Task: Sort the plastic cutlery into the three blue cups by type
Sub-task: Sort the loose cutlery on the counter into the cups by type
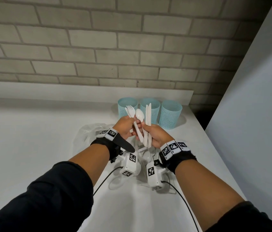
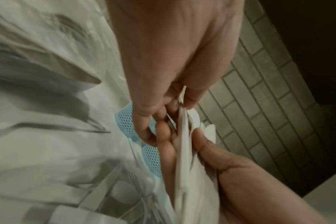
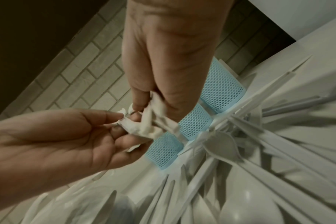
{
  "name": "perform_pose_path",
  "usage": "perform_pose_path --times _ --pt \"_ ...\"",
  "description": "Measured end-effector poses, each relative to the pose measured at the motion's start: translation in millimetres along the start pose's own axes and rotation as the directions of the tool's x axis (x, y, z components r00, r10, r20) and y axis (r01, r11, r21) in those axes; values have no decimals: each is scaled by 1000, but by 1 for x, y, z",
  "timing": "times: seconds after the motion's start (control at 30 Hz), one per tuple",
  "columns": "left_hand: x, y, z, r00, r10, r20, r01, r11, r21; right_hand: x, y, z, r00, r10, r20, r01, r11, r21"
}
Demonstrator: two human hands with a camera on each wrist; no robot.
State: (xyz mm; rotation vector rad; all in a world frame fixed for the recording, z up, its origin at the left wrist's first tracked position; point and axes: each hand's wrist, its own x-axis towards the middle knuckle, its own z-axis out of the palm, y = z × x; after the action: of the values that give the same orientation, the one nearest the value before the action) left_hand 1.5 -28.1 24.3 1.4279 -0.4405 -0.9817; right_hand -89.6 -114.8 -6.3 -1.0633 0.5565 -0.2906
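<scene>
Three blue mesh cups (image 1: 150,113) stand in a row on the bench (image 1: 31,139). The left hand (image 1: 125,127) pinches a fork (image 1: 130,111); the right hand (image 1: 157,135) grips knives (image 1: 148,114) and a spoon (image 1: 139,114) before them.

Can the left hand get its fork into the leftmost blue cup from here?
Probably yes: the left hand holds the fork just before the leftmost blue cup, whose mouth looks unobstructed.

White table (image 1: 31,139) against a brick wall; on it three blue mesh cups (image 1: 171,114) in a row; a clear plastic bag (image 1: 88,133); loose white cutlery (image 1: 146,154).
</scene>
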Motion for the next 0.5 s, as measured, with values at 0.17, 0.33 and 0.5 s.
perform_pose_path --times 0.17,0.33,0.5 --pt "4 -4 0 998 49 -49 -53 996 -78 4 4 -3 992 -78 -101 76 997 -20" --pt "10 -8 0 987 87 -136 -102 989 -107 3 2 -4 994 -97 -48 94 994 -61" --pt "11 -9 3 992 70 -109 -89 980 -179 2 1 -4 990 -123 -75 112 984 -137"
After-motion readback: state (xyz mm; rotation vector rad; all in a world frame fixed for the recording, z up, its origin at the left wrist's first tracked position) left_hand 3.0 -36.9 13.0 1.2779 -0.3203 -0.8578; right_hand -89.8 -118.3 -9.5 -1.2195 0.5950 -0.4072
